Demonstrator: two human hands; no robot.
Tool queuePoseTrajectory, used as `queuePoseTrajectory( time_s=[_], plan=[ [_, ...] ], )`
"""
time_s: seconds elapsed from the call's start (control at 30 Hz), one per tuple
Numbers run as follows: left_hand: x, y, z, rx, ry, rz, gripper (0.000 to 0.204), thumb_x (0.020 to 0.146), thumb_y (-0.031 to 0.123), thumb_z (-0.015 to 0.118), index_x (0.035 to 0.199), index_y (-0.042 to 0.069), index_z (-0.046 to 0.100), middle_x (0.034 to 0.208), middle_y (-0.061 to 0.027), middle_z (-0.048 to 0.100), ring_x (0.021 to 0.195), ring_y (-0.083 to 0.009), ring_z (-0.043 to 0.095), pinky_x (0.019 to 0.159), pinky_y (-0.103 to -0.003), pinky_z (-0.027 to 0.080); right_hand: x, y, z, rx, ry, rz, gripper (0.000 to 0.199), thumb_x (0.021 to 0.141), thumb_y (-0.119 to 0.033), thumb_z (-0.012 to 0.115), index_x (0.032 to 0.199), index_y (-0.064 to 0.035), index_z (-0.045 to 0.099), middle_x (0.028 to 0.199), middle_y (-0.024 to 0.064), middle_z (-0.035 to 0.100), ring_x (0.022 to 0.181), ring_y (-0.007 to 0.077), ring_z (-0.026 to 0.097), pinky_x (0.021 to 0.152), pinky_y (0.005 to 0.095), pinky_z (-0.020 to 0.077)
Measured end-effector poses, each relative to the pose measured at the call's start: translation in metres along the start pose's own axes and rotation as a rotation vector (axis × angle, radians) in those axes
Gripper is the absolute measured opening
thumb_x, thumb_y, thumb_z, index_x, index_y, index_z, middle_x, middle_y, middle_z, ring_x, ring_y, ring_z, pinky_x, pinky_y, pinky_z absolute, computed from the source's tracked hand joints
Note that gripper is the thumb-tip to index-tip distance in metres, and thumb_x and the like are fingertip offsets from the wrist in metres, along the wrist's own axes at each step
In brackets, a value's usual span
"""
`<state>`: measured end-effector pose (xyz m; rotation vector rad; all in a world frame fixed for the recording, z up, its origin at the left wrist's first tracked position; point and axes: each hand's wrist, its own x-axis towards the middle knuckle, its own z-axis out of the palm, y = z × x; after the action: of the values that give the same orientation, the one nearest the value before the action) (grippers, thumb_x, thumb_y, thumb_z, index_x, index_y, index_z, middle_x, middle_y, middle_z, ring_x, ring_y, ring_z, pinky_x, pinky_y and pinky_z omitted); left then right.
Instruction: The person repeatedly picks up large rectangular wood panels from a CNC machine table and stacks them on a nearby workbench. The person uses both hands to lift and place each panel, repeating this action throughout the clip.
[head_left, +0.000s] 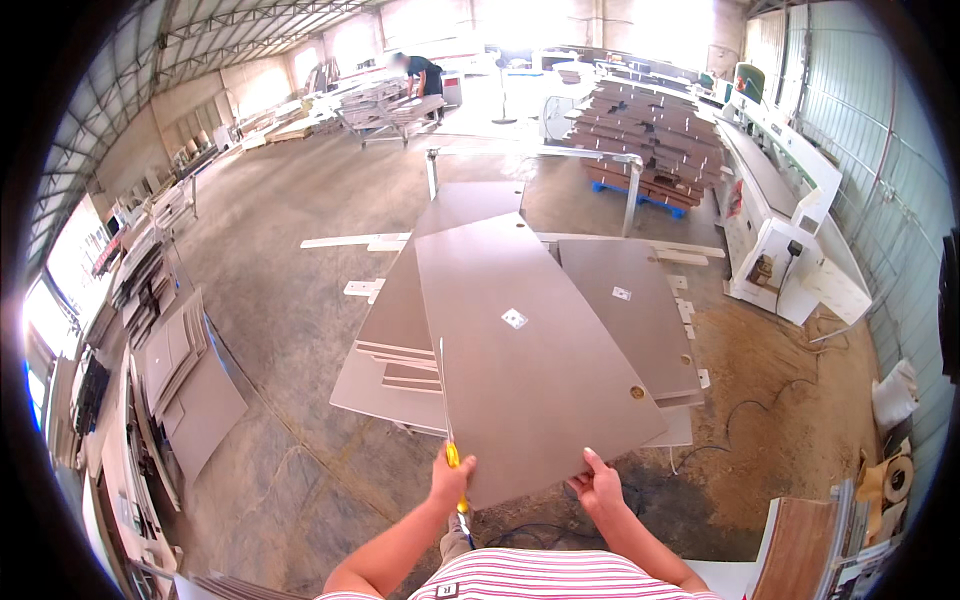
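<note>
A large grey-brown board [530, 350] with a white label [514, 319] lies slanted in front of me, its near end toward my body. My left hand [453, 478] is closed round a yellow-handled tool [455, 458] at the board's near left corner. A long thin blade or rod runs from its handle along the board's left edge; its exact kind is unclear. With the thumb on top and fingers underneath, my right hand [598, 486] grips the near edge toward the right. Beneath this board are other stacked boards [390, 330], and another labelled board [625, 310] lies to the right.
A metal frame [535, 153] stands beyond the stack. Piled brown panels [650, 140] rest on a blue pallet [637, 200], near a white machine [775, 200]. More boards [185, 390] lean at left. A cable [745, 410] crosses the dusty floor. Far off, a person [424, 78] bends over panels.
</note>
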<state>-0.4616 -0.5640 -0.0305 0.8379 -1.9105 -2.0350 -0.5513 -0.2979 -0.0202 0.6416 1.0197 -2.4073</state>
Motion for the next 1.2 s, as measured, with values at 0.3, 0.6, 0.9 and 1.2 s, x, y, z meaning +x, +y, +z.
queuePoseTrajectory(
  time_s=[0.3, 0.6, 0.9, 1.2],
  plan=[
    [0.291, 0.066, -0.183, 0.709, 0.087, 0.368, 0.053, 0.085, 0.027, 0.067, 0.132, 0.008, 0.050, 0.117, -0.0271, 0.061, 0.111, -0.0433, 0.057, 0.093, -0.047, 0.047, 0.128, 0.111, 0.216, -0.058, -0.286, 0.131, 0.023, 0.097, -0.013, 0.054, 0.109, 0.0057, 0.055, 0.112, 0.0182, 0.062, 0.103, 0.0301, 0.063, 0.097, 0.0438, 0.0526],
    [0.405, -0.025, -0.236, 1.058, -0.158, 0.602, 0.040, 0.089, 0.016, 0.059, 0.127, 0.006, 0.053, 0.122, -0.0232, 0.059, 0.110, -0.0383, 0.060, 0.095, -0.046, 0.046, 0.095, 0.125, 0.186, -0.231, -0.312, 0.324, 0.026, 0.099, -0.021, 0.052, 0.115, 0.0002, 0.051, 0.113, 0.0184, 0.061, 0.108, 0.0260, 0.063, 0.093, 0.0361, 0.0532],
    [0.348, 0.118, -0.159, 0.454, -0.518, 0.555, 0.022, 0.099, 0.023, 0.055, 0.115, 0.007, 0.057, 0.104, -0.0049, 0.063, 0.096, -0.0148, 0.061, 0.091, -0.027, 0.048, -0.130, 0.214, -0.129, -0.399, 0.927, 0.143, 0.019, 0.094, -0.019, 0.055, 0.106, -0.0048, 0.058, 0.091, 0.0102, 0.068, 0.075, 0.0157, 0.065, 0.066, 0.0299, 0.0538],
    [0.183, 0.287, -0.037, 0.630, -0.400, 1.359, 0.024, 0.102, 0.015, 0.046, 0.121, 0.001, 0.052, 0.116, -0.0151, 0.060, 0.102, -0.0272, 0.064, 0.098, -0.037, 0.049, -0.134, 0.306, -0.183, -0.111, 0.746, 0.006, 0.019, 0.090, -0.019, 0.059, 0.102, -0.0049, 0.062, 0.085, 0.0074, 0.067, 0.069, 0.0160, 0.065, 0.060, 0.0298, 0.0541]
  ],
)
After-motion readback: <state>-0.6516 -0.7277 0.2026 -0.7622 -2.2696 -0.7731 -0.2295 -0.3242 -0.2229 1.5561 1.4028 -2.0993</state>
